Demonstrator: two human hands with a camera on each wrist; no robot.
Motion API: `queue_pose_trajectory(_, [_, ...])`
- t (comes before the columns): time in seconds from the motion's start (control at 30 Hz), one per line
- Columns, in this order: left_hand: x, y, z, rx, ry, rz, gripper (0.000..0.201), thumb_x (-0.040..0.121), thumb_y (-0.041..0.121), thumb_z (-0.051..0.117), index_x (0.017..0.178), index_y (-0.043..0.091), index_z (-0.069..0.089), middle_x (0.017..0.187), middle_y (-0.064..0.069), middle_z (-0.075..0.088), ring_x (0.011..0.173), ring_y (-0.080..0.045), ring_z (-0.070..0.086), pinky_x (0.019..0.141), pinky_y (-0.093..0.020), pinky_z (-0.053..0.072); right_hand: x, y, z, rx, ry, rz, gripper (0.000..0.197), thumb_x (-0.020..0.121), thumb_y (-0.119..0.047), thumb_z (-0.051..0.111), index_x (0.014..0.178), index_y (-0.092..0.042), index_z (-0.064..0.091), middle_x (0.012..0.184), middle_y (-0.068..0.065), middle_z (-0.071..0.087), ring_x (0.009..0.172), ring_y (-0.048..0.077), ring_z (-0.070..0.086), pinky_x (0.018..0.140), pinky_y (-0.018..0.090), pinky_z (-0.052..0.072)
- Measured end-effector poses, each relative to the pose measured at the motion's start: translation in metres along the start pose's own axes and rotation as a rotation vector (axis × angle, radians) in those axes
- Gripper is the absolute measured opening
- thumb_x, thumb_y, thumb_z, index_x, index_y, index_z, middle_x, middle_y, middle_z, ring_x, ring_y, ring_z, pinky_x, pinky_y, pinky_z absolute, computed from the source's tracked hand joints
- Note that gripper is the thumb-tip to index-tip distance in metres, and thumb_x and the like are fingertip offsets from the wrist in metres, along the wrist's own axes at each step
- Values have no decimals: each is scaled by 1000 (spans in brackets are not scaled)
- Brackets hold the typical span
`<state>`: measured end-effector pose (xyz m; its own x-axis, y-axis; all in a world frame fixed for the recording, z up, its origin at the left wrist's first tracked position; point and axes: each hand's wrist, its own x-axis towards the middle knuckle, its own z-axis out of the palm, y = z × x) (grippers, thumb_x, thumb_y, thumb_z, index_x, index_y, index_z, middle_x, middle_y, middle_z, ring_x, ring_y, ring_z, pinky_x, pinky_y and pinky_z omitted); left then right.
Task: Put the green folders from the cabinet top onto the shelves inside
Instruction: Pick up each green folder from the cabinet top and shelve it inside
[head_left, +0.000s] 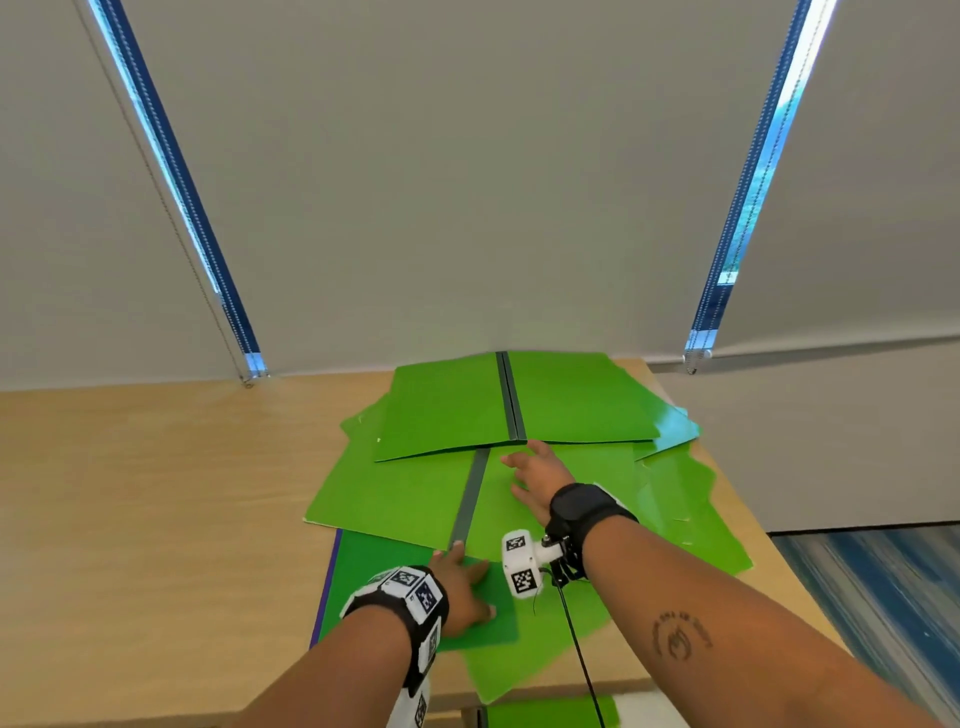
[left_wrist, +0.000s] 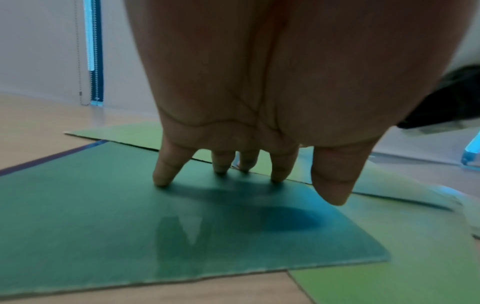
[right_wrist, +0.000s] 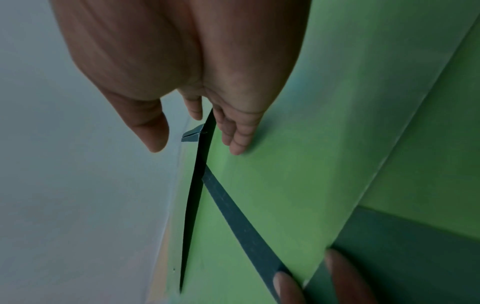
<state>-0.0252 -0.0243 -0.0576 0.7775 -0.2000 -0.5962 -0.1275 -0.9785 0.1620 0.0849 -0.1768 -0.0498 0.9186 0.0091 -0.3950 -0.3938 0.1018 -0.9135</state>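
Several green folders lie overlapping on the wooden cabinet top (head_left: 156, 493). The farthest folder (head_left: 441, 405) lies open with a grey spine. In front of it is a second open folder (head_left: 395, 499), and my right hand (head_left: 535, 475) rests flat on it, fingers straight, fingertips (right_wrist: 236, 148) near the far folder's edge. Nearest me is a darker green folder (head_left: 374, 566). My left hand (head_left: 465, 587) touches this darker folder (left_wrist: 103, 216) with straight fingertips (left_wrist: 162, 181). Neither hand grips anything.
Grey roller blinds with bead chains (head_left: 171, 218) hang right behind the cabinet. The cabinet's right edge drops to blue striped carpet (head_left: 883, 597). Another green folder (head_left: 550, 714) shows below the front edge. A black cable (head_left: 576, 639) hangs from my right wrist.
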Motion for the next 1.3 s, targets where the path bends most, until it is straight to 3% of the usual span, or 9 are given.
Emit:
queue_pose_trajectory(0.33, [1,-4,9,-17,-8,10,79,87,49,51,151,40,4,160,4,-16,148,-26,-10,120,-50,9,33,10,-3,344,-27,-54,80,89,-3,59,152,-19,13,147,17,38,132,32,42,104,44,44])
queue_pose_trajectory(0.57, [3,-6,20,-45,20,-13,81,83,51,50,148,45,3,158,11,-19,148,-22,-14,111,-69,7,25,24,-21,314,255,-115,36,88,-10,64,123,-4,58,102,7,65,87,17,61,88,34,53])
queue_pose_trajectory(0.63, [3,-6,19,-84,42,-20,81,82,55,48,149,44,4,159,10,-18,148,-22,-14,112,-68,6,14,30,-29,320,383,-113,15,85,-7,66,100,-7,64,97,13,68,73,15,60,77,31,55])
queue_pose_trajectory(0.7, [0,-3,16,-157,56,-24,82,82,61,49,150,40,10,160,6,-15,148,-24,-11,117,-58,6,4,36,-38,369,412,-89,23,85,1,64,104,-8,56,90,18,65,65,15,58,62,27,50])
queue_pose_trajectory(0.8, [-6,6,7,-327,120,-60,82,75,73,49,144,30,36,157,-7,23,141,-29,29,116,-45,27,-19,40,-53,471,287,-33,69,85,9,57,142,-17,28,80,12,60,64,16,53,56,28,42])
queue_pose_trajectory(0.87, [-12,14,-6,-491,250,-106,79,78,77,43,130,18,51,127,-8,54,111,-23,54,100,-35,43,-36,43,-62,509,173,9,83,86,10,53,149,-28,14,81,10,58,65,15,50,57,28,40])
queue_pose_trajectory(1.0, [-17,23,-38,-781,447,-235,123,58,96,19,137,5,42,132,-17,55,115,-30,57,101,-39,43,-65,43,-70,540,73,64,81,85,10,50,146,-32,17,78,6,51,60,13,46,51,26,39])
queue_pose_trajectory(1.1, [-24,38,-50,-920,486,-262,125,52,97,32,145,12,31,146,-19,36,130,-36,43,109,-48,36,-92,37,-72,548,-36,80,68,82,8,55,127,-33,24,68,3,50,52,11,47,45,25,41])
queue_pose_trajectory(1.3, [-33,55,-66,-1237,518,-257,120,66,65,72,150,4,13,152,-19,32,135,-36,39,107,-41,36,-133,39,-60,435,-386,140,84,79,0,66,147,-25,23,64,0,54,53,12,52,52,25,46])
